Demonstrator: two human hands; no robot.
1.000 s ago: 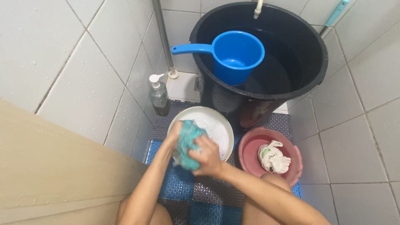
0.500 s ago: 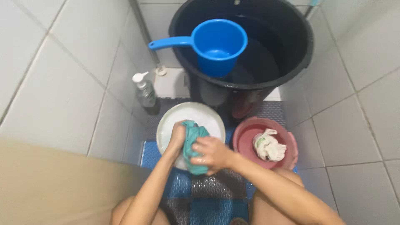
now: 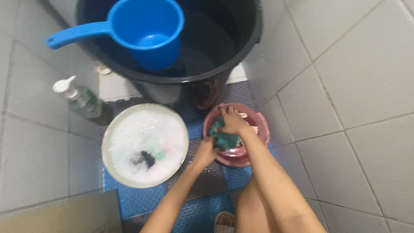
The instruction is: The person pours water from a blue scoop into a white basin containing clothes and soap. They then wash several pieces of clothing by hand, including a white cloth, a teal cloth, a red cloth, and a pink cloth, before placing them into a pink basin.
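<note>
The big black tub of water fills the top of the view, closer and further left than half a second ago, with the blue dipper floating in it as before. Below it the white basin of suds now sits free of the hands, with dark and pale laundry showing in the foam. The teal cloth has left that basin and is now over the red basin to its right. The right hand lies on top of the cloth, fingers curled around it; the left hand grips its lower edge, fingers closed. The pump bottle stands beside the tub.
</note>
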